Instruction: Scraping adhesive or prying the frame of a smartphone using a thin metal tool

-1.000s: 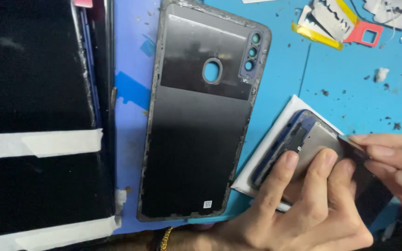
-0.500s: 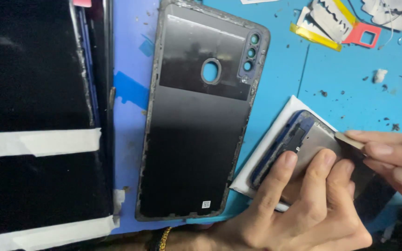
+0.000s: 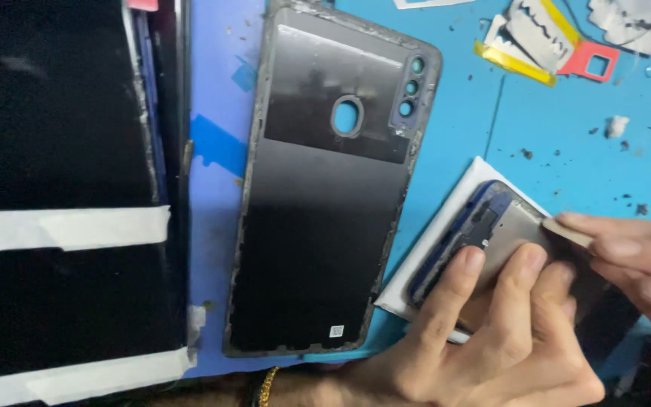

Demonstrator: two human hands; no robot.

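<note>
My left hand (image 3: 491, 339) presses its fingers flat on a phone body (image 3: 491, 226) with a blue edge, which lies on a white pad (image 3: 446, 218) at the lower right. My right hand (image 3: 634, 260) comes in from the right edge and pinches a thin flat pick (image 3: 566, 230) against the phone's upper right part. A dark back cover (image 3: 325, 188) with a round hole and camera cut-outs lies inside-up in the middle, untouched.
The blue mat (image 3: 566, 136) carries dark crumbs and a small white scrap (image 3: 615, 124). Torn adhesive liners in white, yellow and red (image 3: 559, 45) lie at the top right. A black panel with white tape strips (image 3: 62, 226) fills the left side.
My right hand and the pick have shifted slightly left along the phone body. My left hand keeps pressing in the same place.
</note>
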